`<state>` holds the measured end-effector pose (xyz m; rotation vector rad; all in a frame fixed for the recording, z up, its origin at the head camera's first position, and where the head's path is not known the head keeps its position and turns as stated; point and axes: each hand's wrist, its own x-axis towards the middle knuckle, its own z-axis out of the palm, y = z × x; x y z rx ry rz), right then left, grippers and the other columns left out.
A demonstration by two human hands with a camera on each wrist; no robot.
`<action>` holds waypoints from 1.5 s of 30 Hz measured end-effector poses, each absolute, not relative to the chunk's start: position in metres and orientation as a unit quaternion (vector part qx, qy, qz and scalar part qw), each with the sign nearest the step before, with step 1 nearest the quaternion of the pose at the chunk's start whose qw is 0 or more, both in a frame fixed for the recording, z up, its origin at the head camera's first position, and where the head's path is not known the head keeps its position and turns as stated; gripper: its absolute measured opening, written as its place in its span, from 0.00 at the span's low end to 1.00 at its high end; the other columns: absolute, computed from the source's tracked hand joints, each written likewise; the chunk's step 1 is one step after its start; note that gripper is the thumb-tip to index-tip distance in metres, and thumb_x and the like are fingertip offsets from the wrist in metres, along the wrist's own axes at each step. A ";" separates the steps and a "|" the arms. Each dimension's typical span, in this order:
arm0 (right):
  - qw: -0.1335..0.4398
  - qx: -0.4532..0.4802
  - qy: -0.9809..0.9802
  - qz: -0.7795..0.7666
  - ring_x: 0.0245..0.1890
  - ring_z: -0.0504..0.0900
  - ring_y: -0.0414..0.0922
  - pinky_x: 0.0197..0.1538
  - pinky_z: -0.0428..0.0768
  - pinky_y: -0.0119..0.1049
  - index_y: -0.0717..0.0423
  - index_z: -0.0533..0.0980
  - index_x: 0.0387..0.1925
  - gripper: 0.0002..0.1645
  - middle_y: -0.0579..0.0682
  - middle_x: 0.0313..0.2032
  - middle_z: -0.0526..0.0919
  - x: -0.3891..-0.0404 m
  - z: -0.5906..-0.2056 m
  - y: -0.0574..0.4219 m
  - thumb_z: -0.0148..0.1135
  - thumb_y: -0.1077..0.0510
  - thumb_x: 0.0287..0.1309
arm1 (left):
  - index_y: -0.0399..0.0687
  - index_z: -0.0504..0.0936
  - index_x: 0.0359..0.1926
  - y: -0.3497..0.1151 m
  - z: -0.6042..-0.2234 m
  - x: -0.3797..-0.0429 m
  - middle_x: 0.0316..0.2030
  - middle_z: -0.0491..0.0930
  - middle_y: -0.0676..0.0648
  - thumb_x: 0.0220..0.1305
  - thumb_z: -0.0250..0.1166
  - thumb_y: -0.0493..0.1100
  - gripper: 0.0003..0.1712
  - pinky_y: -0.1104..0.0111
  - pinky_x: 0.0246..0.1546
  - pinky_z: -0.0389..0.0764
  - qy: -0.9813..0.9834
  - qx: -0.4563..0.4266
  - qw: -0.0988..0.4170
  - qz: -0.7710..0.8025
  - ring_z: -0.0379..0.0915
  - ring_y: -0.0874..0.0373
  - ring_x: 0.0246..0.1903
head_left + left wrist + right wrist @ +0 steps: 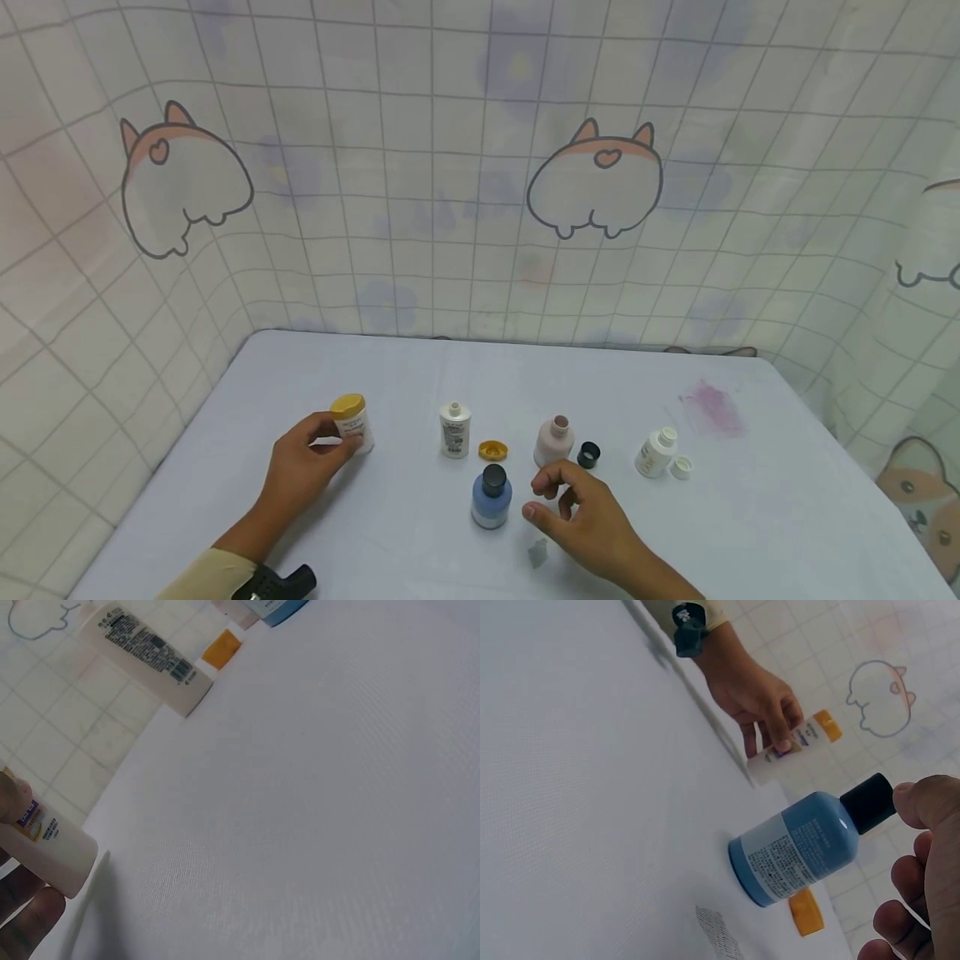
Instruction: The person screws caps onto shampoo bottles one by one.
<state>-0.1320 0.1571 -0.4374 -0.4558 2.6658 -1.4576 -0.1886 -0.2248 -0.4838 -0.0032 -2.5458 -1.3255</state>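
My left hand (307,462) grips a small white bottle with a yellow cap (352,423) between thumb and fingers, at the left of the table. In the left wrist view only the lower part of this bottle shows, with fingertips around it. My right hand (585,521) hovers with loosely bent fingers, holding nothing, just right of a blue bottle (491,498) with a black cap on. The blue bottle stands upright in the head view. In the right wrist view the thumb appears close to its black cap (868,804); whether they touch I cannot tell.
An uncapped white bottle (454,431) stands near a loose yellow cap (492,451). Behind my right hand are an uncapped pinkish bottle (553,442) and a black cap (588,454). Farther right, another open white bottle (656,452) stands beside its white cap (682,467). A pink stain (715,408) marks the tabletop.
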 end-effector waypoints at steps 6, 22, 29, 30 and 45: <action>0.036 -0.140 0.865 -0.480 0.36 0.73 0.49 0.32 0.76 0.31 0.46 0.73 0.39 0.18 0.44 0.38 0.76 -0.131 -0.434 0.155 0.69 0.46 0.50 | 0.48 0.76 0.48 -0.225 -0.482 -0.188 0.43 0.80 0.48 0.50 0.72 0.56 0.27 0.72 0.36 0.80 -0.882 0.013 0.126 -0.454 0.78 0.56 0.41; 0.031 -0.151 0.865 -0.477 0.37 0.74 0.50 0.32 0.76 0.31 0.43 0.72 0.39 0.19 0.44 0.39 0.78 -0.133 -0.442 0.158 0.69 0.43 0.50 | 0.48 0.72 0.53 -0.229 -0.489 -0.189 0.43 0.79 0.47 0.52 0.69 0.60 0.33 0.67 0.38 0.81 -0.903 0.014 0.099 -0.419 0.77 0.55 0.41; 0.033 -0.149 0.871 -0.468 0.37 0.74 0.51 0.32 0.76 0.30 0.45 0.73 0.39 0.19 0.46 0.39 0.77 -0.135 -0.442 0.157 0.68 0.42 0.50 | 0.41 0.62 0.53 -0.230 -0.486 -0.186 0.44 0.75 0.42 0.48 0.72 0.59 0.41 0.65 0.40 0.81 -0.902 0.039 0.062 -0.427 0.77 0.53 0.43; 0.034 -0.151 0.870 -0.468 0.36 0.74 0.51 0.32 0.76 0.31 0.45 0.73 0.39 0.19 0.46 0.39 0.77 -0.135 -0.442 0.157 0.68 0.43 0.51 | 0.40 0.62 0.51 -0.229 -0.484 -0.184 0.42 0.75 0.42 0.48 0.73 0.58 0.40 0.65 0.39 0.81 -0.902 0.044 0.063 -0.426 0.77 0.53 0.41; 0.043 -0.141 0.873 -0.466 0.38 0.74 0.49 0.34 0.77 0.31 0.45 0.73 0.40 0.21 0.45 0.40 0.78 -0.137 -0.443 0.162 0.68 0.41 0.50 | 0.55 0.72 0.32 -0.195 -0.473 -0.153 0.25 0.73 0.57 0.46 0.74 0.58 0.21 0.71 0.26 0.74 -0.919 -0.029 0.048 -0.389 0.69 0.62 0.27</action>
